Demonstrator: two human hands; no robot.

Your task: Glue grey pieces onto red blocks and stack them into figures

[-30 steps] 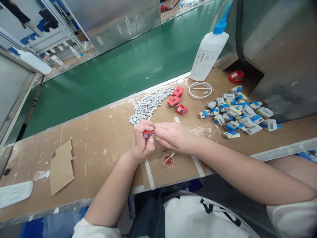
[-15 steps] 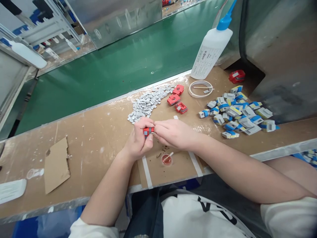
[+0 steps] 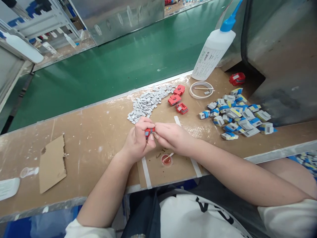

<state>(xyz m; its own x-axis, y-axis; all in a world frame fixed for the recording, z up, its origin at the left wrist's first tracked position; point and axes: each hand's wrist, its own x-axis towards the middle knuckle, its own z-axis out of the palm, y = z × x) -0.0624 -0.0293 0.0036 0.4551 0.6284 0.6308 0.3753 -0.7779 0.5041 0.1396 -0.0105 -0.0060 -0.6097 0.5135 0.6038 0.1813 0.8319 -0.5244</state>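
A small red part [image 3: 149, 132] sits pinched between both hands just above the brown table [image 3: 99, 132], the left hand [image 3: 138, 142] clenched around it from below and the right hand [image 3: 172, 137] gripping its right end with the fingertips. Just behind lie a heap of grey chips [image 3: 147, 102] and three red housings [image 3: 177, 99]; a small red glue dish [image 3: 166, 160] sits near the right wrist. Further right are a pile of blue-and-grey pieces [image 3: 237, 114] and a white squeeze bottle [image 3: 213, 54].

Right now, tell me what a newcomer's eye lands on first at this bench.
Both hands meet mid-bench: the left hand and right hand pinch one small red part. Behind them lies a heap of grey pieces; to the right, a pile of blue-and-grey blocks and a white squeeze bottle.
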